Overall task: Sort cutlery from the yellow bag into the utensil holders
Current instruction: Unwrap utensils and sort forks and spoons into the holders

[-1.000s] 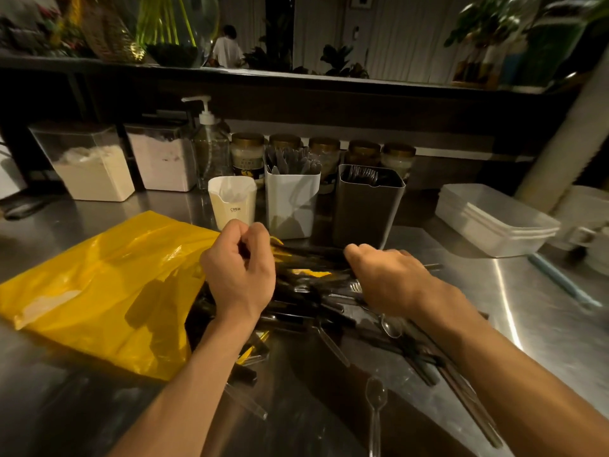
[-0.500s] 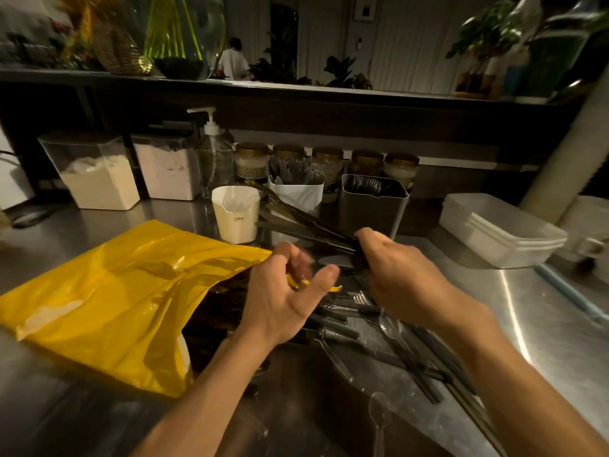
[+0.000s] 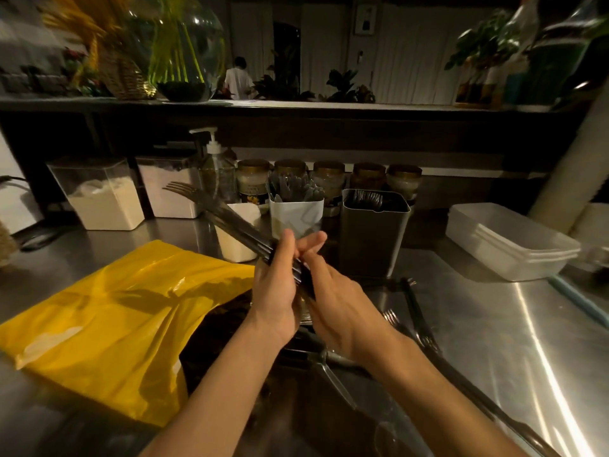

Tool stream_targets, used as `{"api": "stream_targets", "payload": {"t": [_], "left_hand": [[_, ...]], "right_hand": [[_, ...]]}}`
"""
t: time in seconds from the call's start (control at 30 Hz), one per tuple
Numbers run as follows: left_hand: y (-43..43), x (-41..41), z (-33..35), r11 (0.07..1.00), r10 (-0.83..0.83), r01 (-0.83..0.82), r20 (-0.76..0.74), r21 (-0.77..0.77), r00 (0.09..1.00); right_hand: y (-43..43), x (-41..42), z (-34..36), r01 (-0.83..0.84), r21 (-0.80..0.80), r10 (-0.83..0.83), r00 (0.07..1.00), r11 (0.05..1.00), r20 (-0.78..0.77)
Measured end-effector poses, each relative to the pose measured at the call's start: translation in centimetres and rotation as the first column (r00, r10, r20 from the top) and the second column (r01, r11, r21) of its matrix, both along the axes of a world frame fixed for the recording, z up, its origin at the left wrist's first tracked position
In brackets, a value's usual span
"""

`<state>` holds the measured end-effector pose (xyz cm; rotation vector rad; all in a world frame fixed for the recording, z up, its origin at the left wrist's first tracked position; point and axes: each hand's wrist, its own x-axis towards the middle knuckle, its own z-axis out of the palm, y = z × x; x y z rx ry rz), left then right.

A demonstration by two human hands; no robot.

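Two hands meet over a bundle of forks point(image 3: 227, 219): the left hand point(image 3: 275, 288) curls round the handles, and the right hand point(image 3: 342, 311) lays nearly straight fingers point(image 3: 313, 241) against the handle ends. The tines point up and to the left. The yellow bag point(image 3: 115, 324) lies on the steel counter point(image 3: 494, 324) at left, with dark cutlery at its mouth. The white holder point(image 3: 295, 221) contains grey cutlery. The grey holder point(image 3: 372, 239) shows dark pieces of unclear type. The cream holder point(image 3: 230, 250) is partly hidden behind the bundle. Loose forks point(image 3: 416, 311) lie beside the right wrist.
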<state>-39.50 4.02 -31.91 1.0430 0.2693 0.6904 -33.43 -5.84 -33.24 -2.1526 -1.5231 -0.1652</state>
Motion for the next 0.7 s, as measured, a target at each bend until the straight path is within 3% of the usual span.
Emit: {"api": "stream_targets", "payload": {"t": [0.13,0.23,0.4,0.47,0.6,0.7], "left_hand": [[2.8,-0.3,0.5,0.960,0.136,-0.103,0.113,-0.262,0.984],[4.3,-0.9,0.6,0.940,0.188,-0.139,0.133,-0.312,0.973],[4.8,-1.6,0.4,0.964,0.187,-0.155,0.138,-0.216,0.973],[4.5,-1.7,0.0,0.979,0.178,-0.162,0.130,-0.121,0.975],[3.2,-1.6,-0.5,0.978,0.173,-0.182,0.092,0.099,0.981],[2.6,-1.7,-0.7,0.954,0.165,-0.182,0.089,0.239,0.982]], "right_hand": [[-1.4,1.6,-0.7,0.147,-0.100,-0.163,0.969,0.984,-0.184],[-2.2,2.5,-0.2,0.214,-0.013,-0.211,0.949,0.977,-0.233],[-2.9,3.3,0.0,0.315,0.313,-0.224,0.929,0.896,-0.294],[-2.9,3.6,-0.3,0.358,0.305,-0.225,0.891,0.882,-0.395],[-2.3,3.3,-1.3,0.297,0.141,-0.194,0.850,0.944,-0.489],[-1.9,3.2,-1.6,0.320,0.159,-0.177,0.802,0.934,-0.571]]}}
